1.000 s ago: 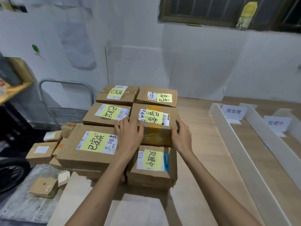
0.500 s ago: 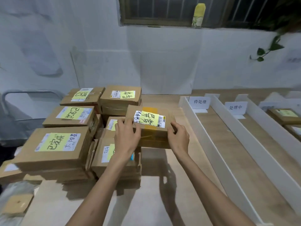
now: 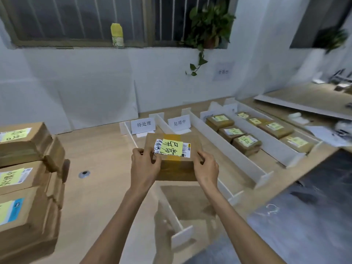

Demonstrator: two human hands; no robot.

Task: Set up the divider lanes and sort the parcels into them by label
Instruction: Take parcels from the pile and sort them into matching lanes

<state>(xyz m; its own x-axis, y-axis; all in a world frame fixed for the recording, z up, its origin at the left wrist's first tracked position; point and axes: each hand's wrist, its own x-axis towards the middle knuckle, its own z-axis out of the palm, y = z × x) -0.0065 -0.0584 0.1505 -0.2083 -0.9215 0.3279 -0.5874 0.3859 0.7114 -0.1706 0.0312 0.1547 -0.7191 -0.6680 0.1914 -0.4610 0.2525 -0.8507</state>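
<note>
Beneath a barred window, a pale wooden table (image 3: 99, 153) is being viewed from above. One held parcel (image 3: 177, 168) is being kept in the air over the near ends of the two leftmost lanes, clear of the table. It is being gripped at its left edge by the left hand (image 3: 145, 166) and at its right edge by the right hand (image 3: 206, 168), with the fingers of both curled round it. One handwritten yellow note (image 3: 171, 149) is being displayed on its top, over a white shipping label.

Four lanes are being formed by white divider boards (image 3: 245, 162). Two sign cards are being shown legibly: one (image 3: 143, 124) in the first lane, reading 待处理, and another (image 3: 179, 122) in the second, reading 处理中. Three sorted parcels (image 3: 246, 141) are lying in the third lane, and four more (image 3: 275, 127) in the fourth.

Three stacked parcels (image 3: 22, 174) with yellow notes are being shown at the left edge. One yellow bottle (image 3: 117, 35) and one trailing plant (image 3: 209, 21) are standing on the sill.
</note>
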